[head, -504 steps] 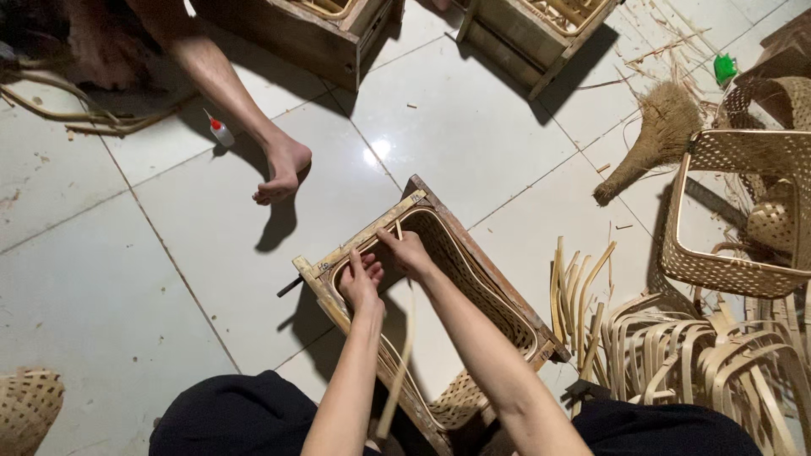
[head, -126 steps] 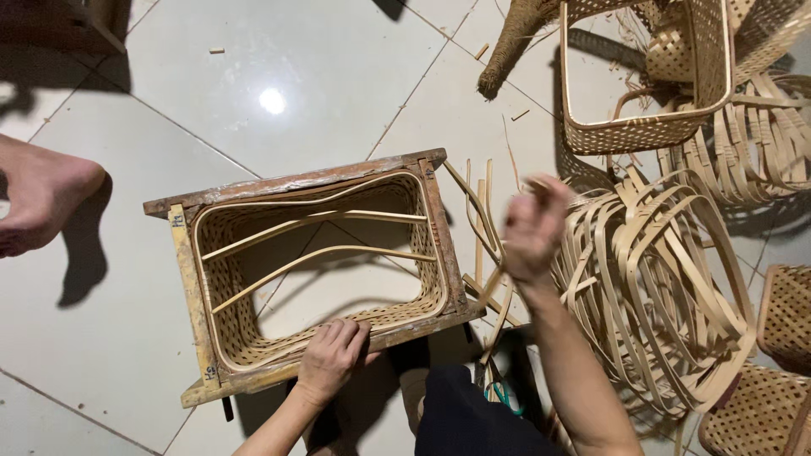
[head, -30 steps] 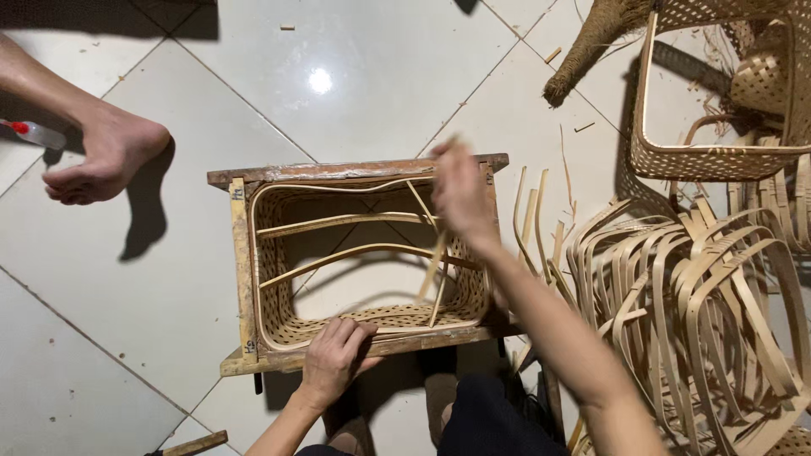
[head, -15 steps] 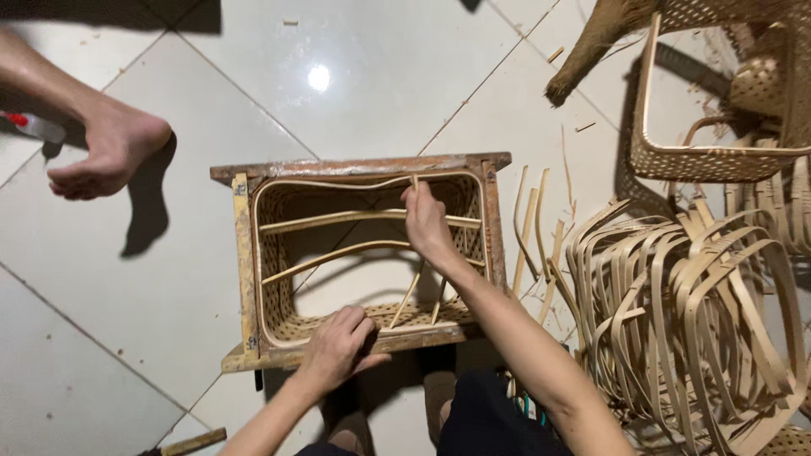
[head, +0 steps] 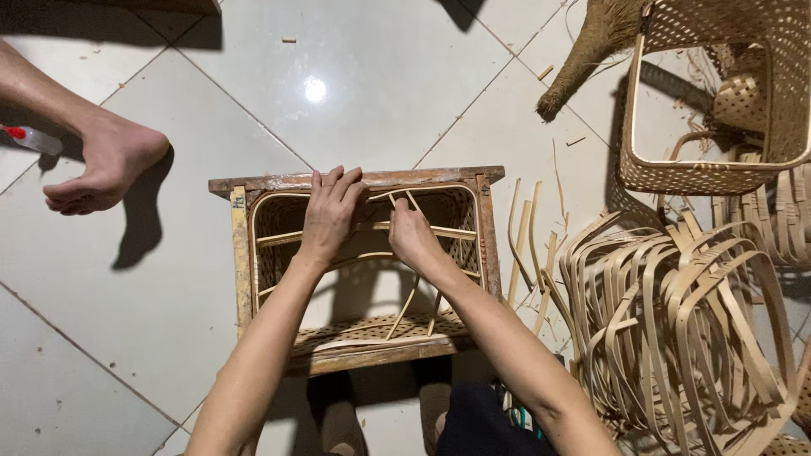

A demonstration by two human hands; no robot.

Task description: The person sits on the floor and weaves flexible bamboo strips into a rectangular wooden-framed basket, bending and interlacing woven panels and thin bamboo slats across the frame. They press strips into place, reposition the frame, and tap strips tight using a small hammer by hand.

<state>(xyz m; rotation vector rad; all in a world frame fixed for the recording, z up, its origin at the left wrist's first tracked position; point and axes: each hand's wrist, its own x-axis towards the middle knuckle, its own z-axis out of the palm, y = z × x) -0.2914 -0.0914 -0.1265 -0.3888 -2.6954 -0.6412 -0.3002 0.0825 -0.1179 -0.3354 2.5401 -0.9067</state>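
Under my fingers: woven basket (head: 274, 241) sitting inside wooden frame mould (head: 242, 262), lying on white tiled floor (head: 380, 93).
Left hand (head: 331, 213): fingers flat and close together, pressed on the far rim of the basket w/ tips touching the frame's top bar; not gripping anything I can see.
Right hand (head: 411, 236): fingers curled, pinching a thin bamboo strip (head: 411, 201) just beside the left thumb; how tight the pinch is, can't tell.
Basket location: directly below both hands, between my knees and the far frame bar.
Done so far (my read): side walls and bottom are woven, lattice visible L, R and near side; cross ribs (head: 439, 231) already span the interior.
Left to do (my read): two loose strips (head: 404, 309) stick up from the near wall just below my right wrist, untucked; rim near my fingertips looks unfinished, ends poking out. I'd call it past halfway, at the rib/rim stage.
Right of my fingers: loose splints (head: 528, 245) just past the frame, then big heap of bent bamboo strips (head: 676, 329).
Far right beyond fingers: finished open-weave basket (head: 718, 169), brush-like broom (head: 591, 51).
Left of fingers, well apart: another person's bare foot (head: 101, 165), small bottle w/ red cap (head: 29, 139) beside it.
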